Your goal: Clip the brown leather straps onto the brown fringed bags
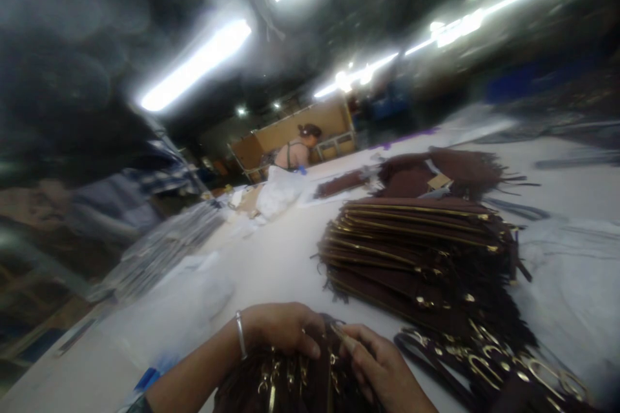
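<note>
My left hand point(288, 330), with a bangle on the wrist, rests over the near pile of dark brown pouches point(317, 384), its fingers curled on the brown material. Close on its right, my right hand point(375, 361) has its thumb and fingers pinched together at a dark strap-like piece point(332, 322). A small, light, slim thing shows at that pinch, too blurred to name. Gold-coloured clips point(290, 371) hang among the pouches below my hands. The lower part of this pile runs out of the picture.
A tall stack of brown pouches with gold zips point(407, 239) stands to the right. Straps with gold rings point(489, 361) lie nearer. Clear plastic point(576, 297) is at the right edge. Grey flat pieces point(165, 251) lie left. Across the table, a person point(295, 151) bends forward.
</note>
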Demonstrator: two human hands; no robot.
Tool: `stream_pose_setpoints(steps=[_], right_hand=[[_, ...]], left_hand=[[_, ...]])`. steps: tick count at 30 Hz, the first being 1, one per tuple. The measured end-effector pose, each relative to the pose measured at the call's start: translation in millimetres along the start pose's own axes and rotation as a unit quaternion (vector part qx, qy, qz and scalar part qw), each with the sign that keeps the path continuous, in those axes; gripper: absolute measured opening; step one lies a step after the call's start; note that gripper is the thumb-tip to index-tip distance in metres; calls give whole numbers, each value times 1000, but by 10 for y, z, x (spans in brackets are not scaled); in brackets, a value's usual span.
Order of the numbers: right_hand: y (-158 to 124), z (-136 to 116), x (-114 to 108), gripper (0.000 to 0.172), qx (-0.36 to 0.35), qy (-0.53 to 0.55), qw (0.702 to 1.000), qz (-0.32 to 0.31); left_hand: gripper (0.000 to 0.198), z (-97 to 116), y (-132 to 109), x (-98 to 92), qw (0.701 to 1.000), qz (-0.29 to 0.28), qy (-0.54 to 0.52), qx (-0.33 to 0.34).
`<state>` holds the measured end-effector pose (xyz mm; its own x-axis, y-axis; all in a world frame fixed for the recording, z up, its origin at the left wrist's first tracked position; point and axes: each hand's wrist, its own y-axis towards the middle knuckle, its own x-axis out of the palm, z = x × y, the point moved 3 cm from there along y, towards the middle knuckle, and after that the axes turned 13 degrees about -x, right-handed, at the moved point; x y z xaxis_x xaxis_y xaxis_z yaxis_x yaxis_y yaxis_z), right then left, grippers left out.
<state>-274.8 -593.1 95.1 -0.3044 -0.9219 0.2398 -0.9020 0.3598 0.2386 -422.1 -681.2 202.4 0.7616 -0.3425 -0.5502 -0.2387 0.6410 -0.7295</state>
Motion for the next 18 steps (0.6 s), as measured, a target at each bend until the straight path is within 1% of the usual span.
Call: stream_pose_setpoints(steps=[2,5,7,9,11,14,16,18], right_hand=[[-5,-15,4,47,0,1,1000,4],[-3,-43,18,50,-4,2,1000,-7],[3,-60,31,51,-15,-6,1000,-15],[14,-91,32,48,-39,-32,999,-12],[37,-138,21,41,-74,-79,994,-5],[99,-216,2,28,-137,-168,976,-10],[154,-240,0,23,-169,-226,959,-33],[207,-235,3,22,-189,-272,941,-59]], left_hand=[[28,-26,30,-3,1000,-2,-26,-11],[33,-132,73,29,996,37,-77,-33],[39,-203,88,61,991,55,-113,-52],[43,-245,92,90,984,55,-154,-65],[39,-252,86,112,979,39,-191,-60],[25,-240,62,134,973,16,-228,-38],[20,-245,49,144,967,23,-252,-27],[20,-263,46,157,961,46,-273,-23]])
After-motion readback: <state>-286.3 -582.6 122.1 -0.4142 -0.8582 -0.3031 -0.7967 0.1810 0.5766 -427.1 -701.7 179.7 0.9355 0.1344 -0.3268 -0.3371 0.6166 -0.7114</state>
